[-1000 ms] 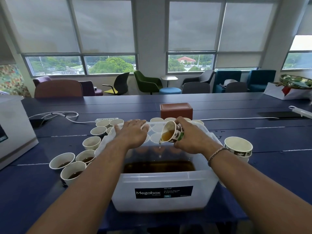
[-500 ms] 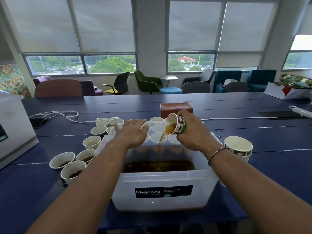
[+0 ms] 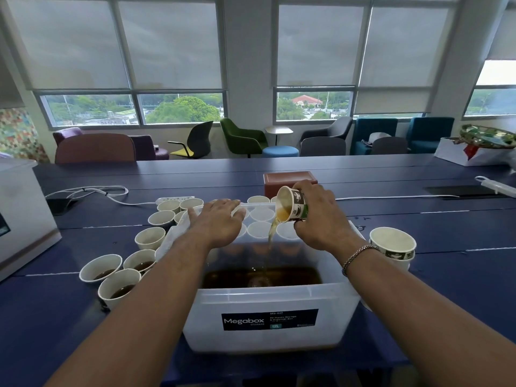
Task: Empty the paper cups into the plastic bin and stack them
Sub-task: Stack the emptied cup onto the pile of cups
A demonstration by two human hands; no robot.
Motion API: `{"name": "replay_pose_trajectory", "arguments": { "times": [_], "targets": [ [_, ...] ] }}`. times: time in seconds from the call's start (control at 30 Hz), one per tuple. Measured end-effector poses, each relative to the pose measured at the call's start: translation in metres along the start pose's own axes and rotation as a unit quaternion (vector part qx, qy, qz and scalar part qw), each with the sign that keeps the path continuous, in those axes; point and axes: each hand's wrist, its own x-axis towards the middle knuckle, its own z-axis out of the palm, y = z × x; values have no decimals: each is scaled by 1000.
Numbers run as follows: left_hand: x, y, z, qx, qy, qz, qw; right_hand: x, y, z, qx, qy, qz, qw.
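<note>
Dark blue counter. Translucent plastic bin at near edge, centre. Open paper cups clustered left of and behind it. Short cup stack just right. Brown box behind. White power strip far left, cable trailing.

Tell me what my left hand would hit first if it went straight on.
Likely the paper cup behind the plastic bin; your left hand lies on its far rim, pointing that way. Depth unclear.

Both arms reach forward: left hand flat, palm down, fingers straight; right hand curled round a tipped cup.
</note>
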Motion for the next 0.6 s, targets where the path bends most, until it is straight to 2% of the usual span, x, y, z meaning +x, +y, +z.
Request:
{"name": "replay_pose_trajectory", "arguments": {
  "times": [0.6],
  "targets": [
    [-4, 3, -2, 1, -5, -3, 1000, 3, -4, 2, -85, 115, -81, 986]
  ]
}}
